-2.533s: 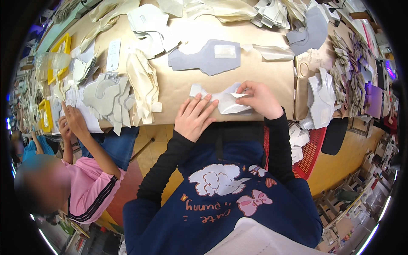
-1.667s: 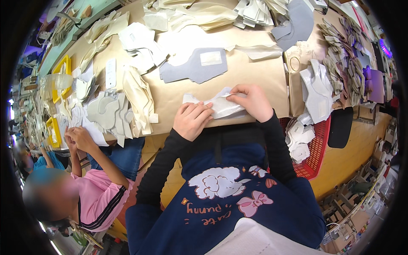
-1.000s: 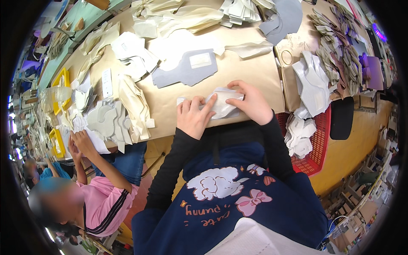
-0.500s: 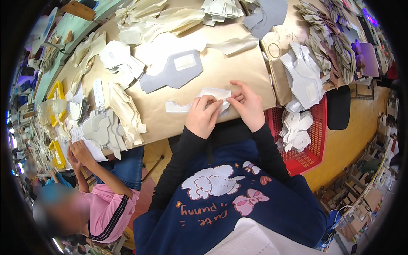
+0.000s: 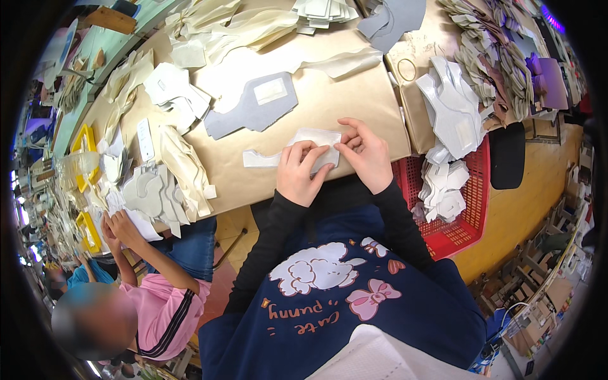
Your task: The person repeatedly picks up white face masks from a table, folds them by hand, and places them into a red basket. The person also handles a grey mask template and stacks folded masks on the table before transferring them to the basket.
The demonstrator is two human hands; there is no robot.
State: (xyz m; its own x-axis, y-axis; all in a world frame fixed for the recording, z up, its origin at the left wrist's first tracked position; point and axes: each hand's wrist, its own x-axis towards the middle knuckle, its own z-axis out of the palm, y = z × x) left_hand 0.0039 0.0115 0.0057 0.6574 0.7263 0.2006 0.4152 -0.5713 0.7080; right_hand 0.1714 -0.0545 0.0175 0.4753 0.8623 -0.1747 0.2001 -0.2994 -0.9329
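On the brown-covered table in front of me lies a light grey-white cut piece (image 5: 261,159) with a narrow arm to the left and a wider, pale patch at its right end. My left hand (image 5: 303,170) rests on the wide end, fingers bent and pressing down, thumb apart from the forefinger. At the right edge of the piece, my right hand (image 5: 368,158) pinches with thumb and forefinger, its other fingers curled and raised. What lies under the fingertips is partly hidden. A larger grey cut piece (image 5: 237,113) with a pale rectangular patch lies just beyond.
Stacked pale pieces (image 5: 174,92) and cream sheets (image 5: 180,161) lie to the left, with grey pieces (image 5: 392,22) at the back. A red basket (image 5: 472,215) holding white pieces (image 5: 443,190) stands at the right. A co-worker in a pink shirt (image 5: 168,304) works at the left.
My left thumb has moved away from the forefinger, toward me, and the fingertips have parted from the right hand's. The right hand stays near the piece's right edge. The view has shifted slightly.
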